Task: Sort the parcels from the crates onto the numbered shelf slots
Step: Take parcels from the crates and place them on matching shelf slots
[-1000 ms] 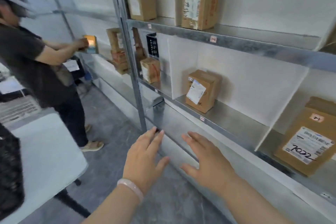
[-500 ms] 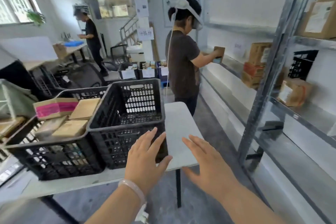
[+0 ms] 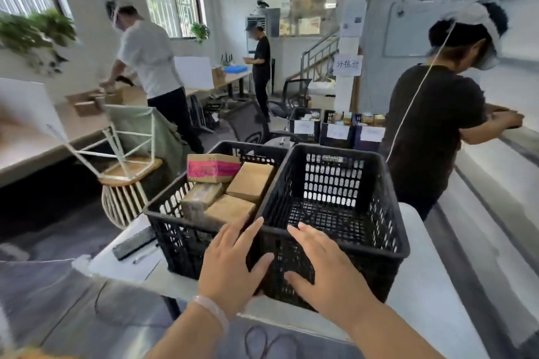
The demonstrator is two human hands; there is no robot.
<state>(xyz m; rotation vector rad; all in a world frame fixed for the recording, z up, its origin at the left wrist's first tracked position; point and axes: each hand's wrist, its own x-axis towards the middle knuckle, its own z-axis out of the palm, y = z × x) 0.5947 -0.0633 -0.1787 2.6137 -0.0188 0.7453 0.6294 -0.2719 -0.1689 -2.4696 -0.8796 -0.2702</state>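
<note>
Beneath piled parcels [image 3: 250, 181], the left crate [image 3: 175, 237] hides its floor.

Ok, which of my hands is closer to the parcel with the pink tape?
Left. The left hand is at the near corner of the left crate, which holds the pink-taped parcel; the right hand is farther right, in front of the empty crate.

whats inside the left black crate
The black plastic crate holds several brown cardboard parcels, a pink-taped cardboard box on top. Anything beneath them is covered.
</note>
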